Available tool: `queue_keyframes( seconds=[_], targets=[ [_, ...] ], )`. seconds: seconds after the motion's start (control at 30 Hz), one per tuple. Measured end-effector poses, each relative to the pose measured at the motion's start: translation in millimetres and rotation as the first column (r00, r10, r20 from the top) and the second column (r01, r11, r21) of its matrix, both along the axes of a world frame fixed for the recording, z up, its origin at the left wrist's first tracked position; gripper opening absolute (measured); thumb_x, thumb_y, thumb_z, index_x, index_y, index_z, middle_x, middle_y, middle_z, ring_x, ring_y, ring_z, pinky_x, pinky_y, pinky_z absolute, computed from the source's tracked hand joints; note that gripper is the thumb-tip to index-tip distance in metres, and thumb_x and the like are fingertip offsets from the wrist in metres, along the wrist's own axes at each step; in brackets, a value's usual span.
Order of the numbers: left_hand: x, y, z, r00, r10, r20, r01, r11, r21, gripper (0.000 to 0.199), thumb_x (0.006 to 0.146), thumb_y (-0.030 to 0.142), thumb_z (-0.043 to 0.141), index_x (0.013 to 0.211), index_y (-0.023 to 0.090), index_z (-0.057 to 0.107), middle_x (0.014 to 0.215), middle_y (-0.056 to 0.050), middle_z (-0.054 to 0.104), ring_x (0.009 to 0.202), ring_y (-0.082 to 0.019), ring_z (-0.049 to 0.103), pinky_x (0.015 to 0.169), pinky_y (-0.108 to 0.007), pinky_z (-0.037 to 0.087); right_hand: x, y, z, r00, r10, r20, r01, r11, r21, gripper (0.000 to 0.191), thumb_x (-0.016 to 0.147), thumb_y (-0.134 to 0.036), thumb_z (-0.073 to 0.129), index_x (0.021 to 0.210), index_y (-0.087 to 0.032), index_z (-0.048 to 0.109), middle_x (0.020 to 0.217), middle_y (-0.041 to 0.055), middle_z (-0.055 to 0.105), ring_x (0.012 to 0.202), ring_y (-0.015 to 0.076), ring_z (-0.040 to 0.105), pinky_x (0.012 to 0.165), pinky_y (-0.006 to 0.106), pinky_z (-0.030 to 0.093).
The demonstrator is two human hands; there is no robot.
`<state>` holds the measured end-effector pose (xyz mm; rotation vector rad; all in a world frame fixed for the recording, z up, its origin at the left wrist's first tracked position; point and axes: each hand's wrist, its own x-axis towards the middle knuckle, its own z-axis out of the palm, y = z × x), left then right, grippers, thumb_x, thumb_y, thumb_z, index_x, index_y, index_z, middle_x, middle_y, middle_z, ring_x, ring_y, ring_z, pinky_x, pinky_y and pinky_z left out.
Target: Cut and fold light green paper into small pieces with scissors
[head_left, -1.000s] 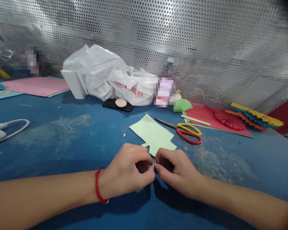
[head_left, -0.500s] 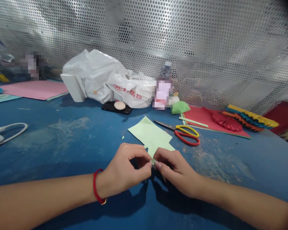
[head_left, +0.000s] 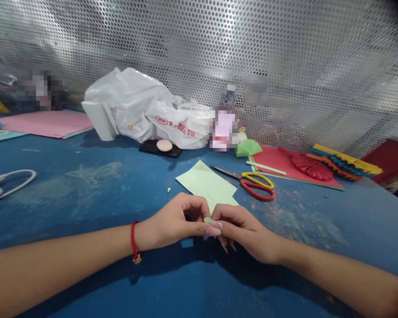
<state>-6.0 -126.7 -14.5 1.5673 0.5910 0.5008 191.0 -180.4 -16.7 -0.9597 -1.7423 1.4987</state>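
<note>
My left hand [head_left: 181, 221], with a red bracelet [head_left: 134, 243] at the wrist, and my right hand [head_left: 247, 229] meet above the blue table. Between their closed fingertips is a small piece of light green paper [head_left: 207, 219], mostly hidden by the thumbs. Its exact shape cannot be made out. Just beyond the fingers lie flat light green paper pieces [head_left: 205, 179], overlapping, their near end hidden behind my hands. To their right rest scissors [head_left: 248, 181] with one yellow and one red handle loop, blades pointing left.
Behind stand white plastic bags [head_left: 132, 106], a black phone [head_left: 146, 149] with a pale round object on it, and a bottle [head_left: 230, 95]. At right are a green paper fan [head_left: 248, 148], red sheets [head_left: 268, 159] and pleated strips [head_left: 351, 165]. Pink paper [head_left: 49, 123] and a white cable [head_left: 26, 171] lie left.
My left thumb has stretched right, to meet the right thumb over the small green paper, and my left hand sits a little higher. The view has shifted slightly.
</note>
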Motion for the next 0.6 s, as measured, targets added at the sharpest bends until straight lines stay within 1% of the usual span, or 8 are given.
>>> queue_keyframes(
  seconds=[0.1,0.23,0.37,0.6],
  targets=[
    [-2.5,3.3,-1.0,0.998,-0.064,0.01,0.064,0.998,-0.012,0.027,0.067,0.022,0.082,0.061,0.012,0.058,0.061,0.001,0.062,0.056,-0.007,0.052,0.053,-0.018,0.04,1.2,1.5,1.2,0.997,0.076,-0.005,-0.076,0.997,0.002,0.027,0.096,-0.037,0.056,0.079,-0.015,0.056,0.061,-0.0031,0.054,0.054,0.0073,0.051,0.053,0.017,0.04],
    [-3.3,5.0,-1.1,0.995,-0.098,0.035,0.098,0.995,0.006,0.022,0.064,0.016,0.083,0.058,0.012,0.062,0.059,0.002,0.063,0.055,-0.007,0.052,0.053,-0.018,0.042,3.9,4.1,2.2,0.986,0.163,-0.03,-0.163,0.987,-0.013,0.024,0.096,-0.034,0.055,0.082,-0.015,0.06,0.068,-0.0008,0.059,0.06,0.0079,0.054,0.056,0.018,0.042],
    [-2.7,4.2,-1.4,0.99,-0.131,0.052,0.132,0.991,-0.005,0.02,0.064,0.016,0.083,0.058,0.012,0.064,0.06,0.001,0.065,0.053,-0.007,0.055,0.052,-0.018,0.044,5.9,4.3,2.3,0.983,0.182,-0.015,-0.182,0.983,-0.016,0.025,0.097,-0.035,0.053,0.084,-0.015,0.06,0.07,-0.0007,0.058,0.061,0.0083,0.054,0.057,0.018,0.043],
    [-3.4,3.6,-2.1,0.989,-0.146,0.036,0.146,0.989,0.0,0.022,0.065,0.02,0.084,0.059,0.011,0.065,0.062,0.001,0.064,0.055,-0.008,0.057,0.053,-0.019,0.046,5.3,4.6,0.9,0.981,0.193,-0.007,-0.193,0.981,0.011,0.026,0.098,-0.036,0.052,0.084,-0.014,0.06,0.068,-0.0004,0.059,0.059,0.0082,0.055,0.056,0.018,0.043]
  ],
)
